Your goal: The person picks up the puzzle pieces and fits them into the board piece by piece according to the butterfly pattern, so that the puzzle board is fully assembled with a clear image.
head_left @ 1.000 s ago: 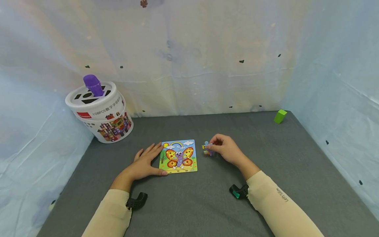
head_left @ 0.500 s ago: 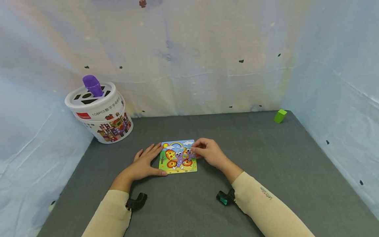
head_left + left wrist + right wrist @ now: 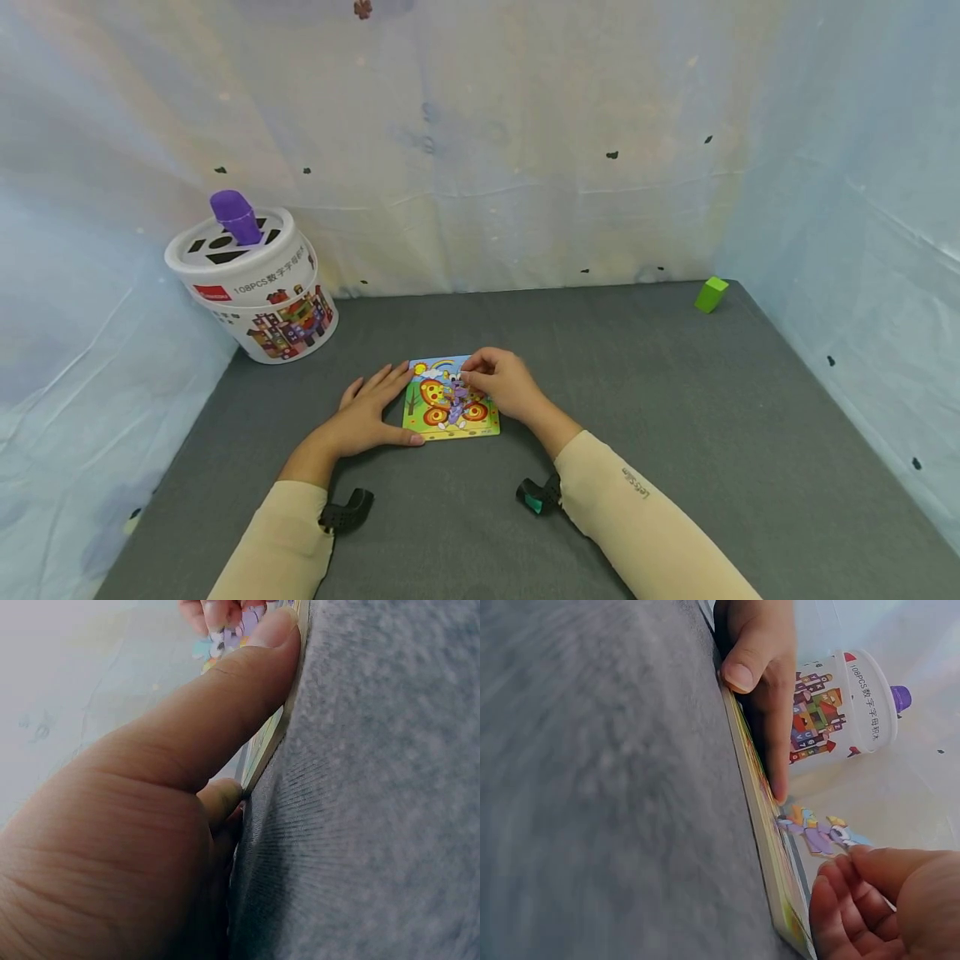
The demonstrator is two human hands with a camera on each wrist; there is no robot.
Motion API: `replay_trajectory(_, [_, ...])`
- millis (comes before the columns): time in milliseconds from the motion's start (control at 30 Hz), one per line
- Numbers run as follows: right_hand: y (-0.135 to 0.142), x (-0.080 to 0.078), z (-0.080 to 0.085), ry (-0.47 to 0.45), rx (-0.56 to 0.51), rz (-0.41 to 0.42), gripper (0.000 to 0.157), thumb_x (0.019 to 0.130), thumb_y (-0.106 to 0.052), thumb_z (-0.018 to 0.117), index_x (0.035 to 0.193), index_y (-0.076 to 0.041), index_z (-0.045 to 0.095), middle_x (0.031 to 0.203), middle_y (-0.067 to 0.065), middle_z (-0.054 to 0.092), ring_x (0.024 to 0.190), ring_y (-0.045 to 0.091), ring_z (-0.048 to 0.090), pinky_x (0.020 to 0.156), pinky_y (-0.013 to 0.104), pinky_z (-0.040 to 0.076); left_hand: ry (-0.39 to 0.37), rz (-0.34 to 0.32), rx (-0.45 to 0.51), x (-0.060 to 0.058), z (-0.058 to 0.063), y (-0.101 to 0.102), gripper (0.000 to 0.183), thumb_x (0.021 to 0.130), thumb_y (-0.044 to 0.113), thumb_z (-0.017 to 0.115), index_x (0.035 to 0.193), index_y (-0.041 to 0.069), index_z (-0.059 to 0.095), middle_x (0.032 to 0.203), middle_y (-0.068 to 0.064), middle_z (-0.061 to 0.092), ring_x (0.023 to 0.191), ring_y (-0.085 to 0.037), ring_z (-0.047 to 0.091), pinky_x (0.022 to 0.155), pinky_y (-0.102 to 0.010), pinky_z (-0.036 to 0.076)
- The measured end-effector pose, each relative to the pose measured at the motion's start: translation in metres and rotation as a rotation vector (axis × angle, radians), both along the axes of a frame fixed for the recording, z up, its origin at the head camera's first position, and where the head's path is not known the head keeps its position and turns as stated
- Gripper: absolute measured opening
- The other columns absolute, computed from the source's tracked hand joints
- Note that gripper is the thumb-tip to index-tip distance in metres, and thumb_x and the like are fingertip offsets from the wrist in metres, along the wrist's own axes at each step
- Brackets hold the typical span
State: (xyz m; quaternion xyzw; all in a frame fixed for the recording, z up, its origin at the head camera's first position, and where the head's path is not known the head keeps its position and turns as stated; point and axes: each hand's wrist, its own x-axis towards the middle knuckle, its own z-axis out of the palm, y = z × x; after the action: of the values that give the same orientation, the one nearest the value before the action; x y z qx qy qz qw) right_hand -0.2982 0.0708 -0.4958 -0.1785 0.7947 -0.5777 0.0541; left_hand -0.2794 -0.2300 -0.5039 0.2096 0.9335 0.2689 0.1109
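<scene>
A square butterfly puzzle board (image 3: 483,428) lies flat on the grey cloth. My left hand (image 3: 369,421) spreads along its left side, with the thumb on the lower left corner and fingertips at the upper left. Just above the board, my right hand (image 3: 504,387) pinches a small puzzle piece (image 3: 821,836) between thumb and fingers. Purple, yellow and light blue show on the piece, which stands tilted over the picture in the right wrist view. The right hand covers the board's upper right part. In the left wrist view, the left thumb (image 3: 247,679) presses on the board's edge.
A white bucket (image 3: 258,287) printed with coloured blocks stands at the back left; a purple block (image 3: 237,218) sticks up from its slotted lid. A green block (image 3: 710,295) lies near the far right corner. Pale curtains (image 3: 510,167) close off the back and sides.
My right hand has carried the puzzle piece leftward, from the cloth right of the board to over the board's picture. The left hand and the board have stayed in place.
</scene>
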Motion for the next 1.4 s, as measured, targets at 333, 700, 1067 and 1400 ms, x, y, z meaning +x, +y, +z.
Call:
replay_trajectory(333, [-0.011,-0.004,-0.003,-0.012,0.113,-0.055,0.009,0.108,-0.016,0.073,0.112,-0.009,0.078,0.091,-0.001,0.071,0.078,0.018,0.067,0.070,0.035,0.056,-0.007,0.001,0.010,0.001,0.002,0.001,0.126,0.080,0.074,0.086,0.176,0.019,0.027,0.181,0.000,0.017,0.166,-0.032,0.006,0.124,-0.066,-0.006])
replay_trajectory(700, [-0.013,-0.003,-0.002,-0.030,0.183,-0.057,0.008,0.107,-0.016,0.074,0.112,-0.012,0.079,0.097,-0.003,0.072,0.086,0.016,0.066,0.077,0.037,0.056,0.004,-0.010,0.016,0.000,0.000,-0.002,0.124,0.082,0.072,0.086,0.176,0.018,0.027,0.181,-0.002,0.018,0.166,-0.033,0.006,0.124,-0.067,-0.005])
replay_trajectory(1067, [-0.013,0.001,0.000,0.094,0.339,-0.019,0.009,0.106,-0.015,0.076,0.111,-0.011,0.082,0.103,-0.002,0.064,0.093,0.015,0.062,0.084,0.037,0.055,0.009,-0.015,0.017,0.000,-0.001,-0.001,0.122,0.083,0.071,0.086,0.176,0.018,0.028,0.181,-0.002,0.018,0.165,-0.033,0.007,0.124,-0.066,-0.005])
replay_trajectory(1400, [-0.016,0.005,0.001,0.204,0.444,0.052,0.013,0.105,-0.011,0.075,0.114,-0.008,0.083,0.109,0.003,0.061,0.099,0.021,0.059,0.088,0.040,0.053,0.022,-0.015,0.011,0.001,-0.001,-0.002,0.122,0.082,0.071,0.086,0.175,0.017,0.029,0.181,-0.002,0.019,0.165,-0.034,0.008,0.124,-0.068,-0.003])
